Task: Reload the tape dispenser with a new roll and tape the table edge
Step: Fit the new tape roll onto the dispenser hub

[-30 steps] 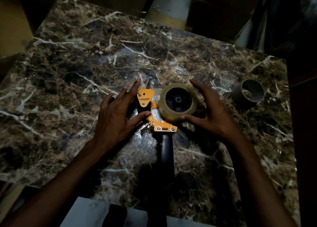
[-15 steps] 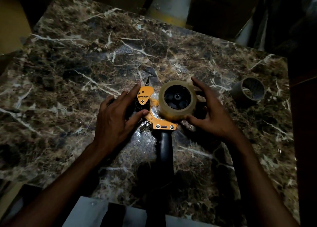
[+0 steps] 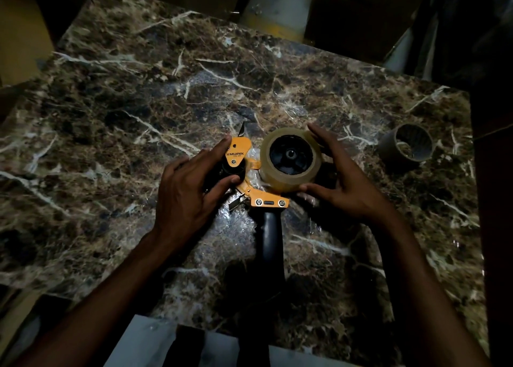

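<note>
Marble table [image 3: 138, 117], dispenser [image 3: 266, 200] between hands

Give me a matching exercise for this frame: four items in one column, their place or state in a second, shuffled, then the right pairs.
Items
1. tape roll
2. empty cardboard core
3. black handle
4. left hand

Places or states
A. lying alone near the table's right edge
B. on the orange frame at the roller end
C. mounted on the dispenser hub, right hand around it
D. pointing toward the person

Pairs: 1-C, 2-A, 3-D, 4-B
</note>
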A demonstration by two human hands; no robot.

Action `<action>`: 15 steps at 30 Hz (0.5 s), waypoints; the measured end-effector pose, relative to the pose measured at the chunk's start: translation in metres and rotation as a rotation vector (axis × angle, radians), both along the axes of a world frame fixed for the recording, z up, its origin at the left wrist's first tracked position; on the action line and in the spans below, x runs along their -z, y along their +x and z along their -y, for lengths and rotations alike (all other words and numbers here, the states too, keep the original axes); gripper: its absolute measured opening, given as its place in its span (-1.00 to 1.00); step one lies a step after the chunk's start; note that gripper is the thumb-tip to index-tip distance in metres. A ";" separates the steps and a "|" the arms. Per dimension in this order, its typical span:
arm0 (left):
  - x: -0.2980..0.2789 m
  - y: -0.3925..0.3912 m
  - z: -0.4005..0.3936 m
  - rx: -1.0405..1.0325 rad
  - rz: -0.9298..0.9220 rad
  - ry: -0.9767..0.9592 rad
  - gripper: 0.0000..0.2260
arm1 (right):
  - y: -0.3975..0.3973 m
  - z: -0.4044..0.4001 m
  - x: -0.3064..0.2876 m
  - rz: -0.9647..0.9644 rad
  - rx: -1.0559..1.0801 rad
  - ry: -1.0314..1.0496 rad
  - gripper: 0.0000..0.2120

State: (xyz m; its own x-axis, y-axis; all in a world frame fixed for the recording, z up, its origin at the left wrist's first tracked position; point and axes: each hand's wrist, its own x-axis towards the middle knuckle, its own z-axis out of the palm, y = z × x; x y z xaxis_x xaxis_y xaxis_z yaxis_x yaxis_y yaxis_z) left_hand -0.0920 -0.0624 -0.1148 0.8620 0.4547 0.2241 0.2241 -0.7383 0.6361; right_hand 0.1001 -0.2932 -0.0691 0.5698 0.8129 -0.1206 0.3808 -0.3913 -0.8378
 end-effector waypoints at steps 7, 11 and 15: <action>-0.003 -0.002 0.004 0.001 0.053 -0.021 -0.46 | 0.001 0.001 -0.002 -0.025 -0.008 0.001 -0.16; -0.002 -0.004 0.000 0.015 0.049 -0.022 -0.45 | -0.001 0.000 0.003 -0.048 0.043 0.044 -0.12; -0.003 -0.008 0.002 0.027 0.058 -0.043 -0.47 | -0.006 -0.002 0.009 0.042 0.119 0.082 -0.04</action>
